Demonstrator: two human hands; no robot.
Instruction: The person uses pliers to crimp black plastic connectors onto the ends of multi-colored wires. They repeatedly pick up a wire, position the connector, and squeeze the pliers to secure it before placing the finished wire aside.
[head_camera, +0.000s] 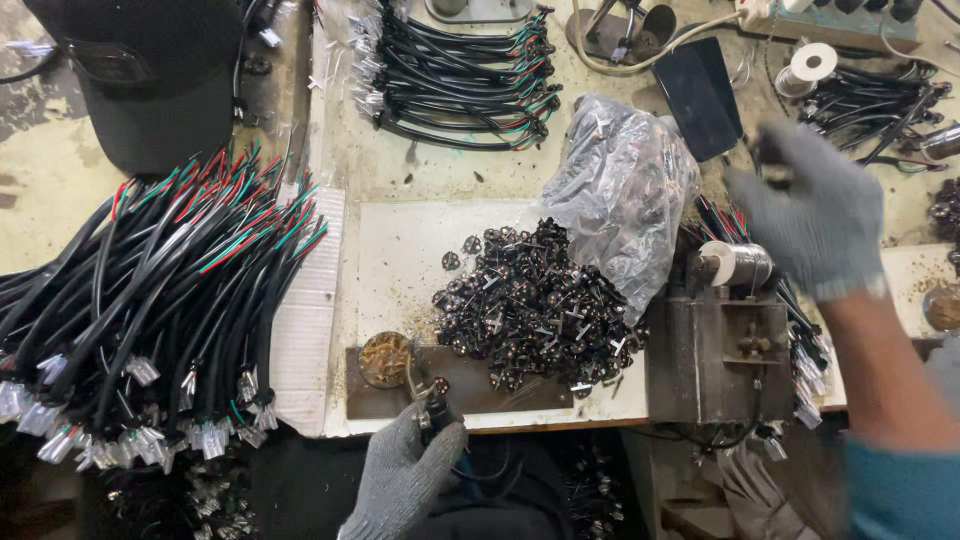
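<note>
Two gloved hands: left hand (400, 480) at the near edge, right hand (815, 215) blurred over the far right. One big bundle of black cables (150, 300) on the left, too many strands to count. One smaller cable bundle (455, 75) at the top centre, another cable cluster (870, 105) at the top right. One heap of small black parts (535, 305) mid-desk, far too many to number. One clear plastic bag (625, 190) beside that heap. One spool of wire (740, 263) on one metal block (720, 360). One white reel (810, 65). One round tin (385, 358). One dark cap (150, 75). One flat black slab (700, 95).
</note>
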